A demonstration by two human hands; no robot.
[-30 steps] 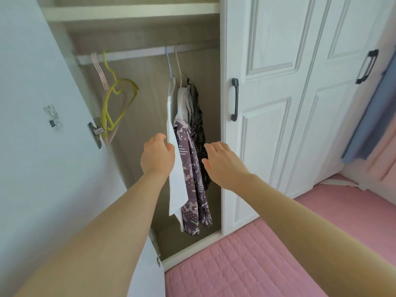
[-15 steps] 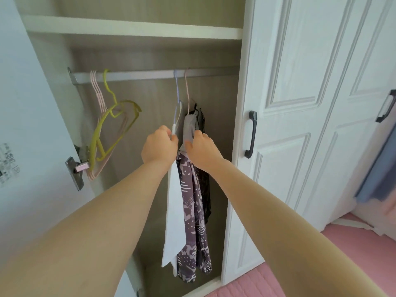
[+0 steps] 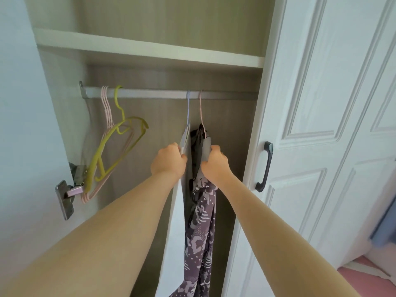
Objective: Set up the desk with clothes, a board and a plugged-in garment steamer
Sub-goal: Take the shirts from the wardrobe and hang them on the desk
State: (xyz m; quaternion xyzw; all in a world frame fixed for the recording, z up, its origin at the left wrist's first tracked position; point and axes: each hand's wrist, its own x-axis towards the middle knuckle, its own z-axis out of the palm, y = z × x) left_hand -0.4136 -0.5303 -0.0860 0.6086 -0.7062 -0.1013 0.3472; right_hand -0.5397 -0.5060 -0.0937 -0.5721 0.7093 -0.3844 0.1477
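Observation:
Inside an open wardrobe, clothes hang from a rail (image 3: pixel 150 94). My left hand (image 3: pixel 168 160) grips the shoulder of a white garment (image 3: pixel 176 221) on a pale blue hanger (image 3: pixel 188 108). My right hand (image 3: pixel 215 163) grips the shoulder of a grey and purple patterned garment (image 3: pixel 201 228) on a pink hanger (image 3: pixel 201 108); a dark garment (image 3: pixel 196 146) hangs between the two. Both hangers are still hooked on the rail. No board or steamer is in view.
Several bare hangers, pink ones and a yellow-green one (image 3: pixel 120 144), hang at the rail's left end. A shelf (image 3: pixel 150 50) runs above the rail. The open door (image 3: pixel 25 146) stands at left, a shut door with a dark handle (image 3: pixel 265 166) at right.
Both hands rose from the garments' middle up to the hanger shoulders and closed on them. The view tilted upward, showing the rail and shelf.

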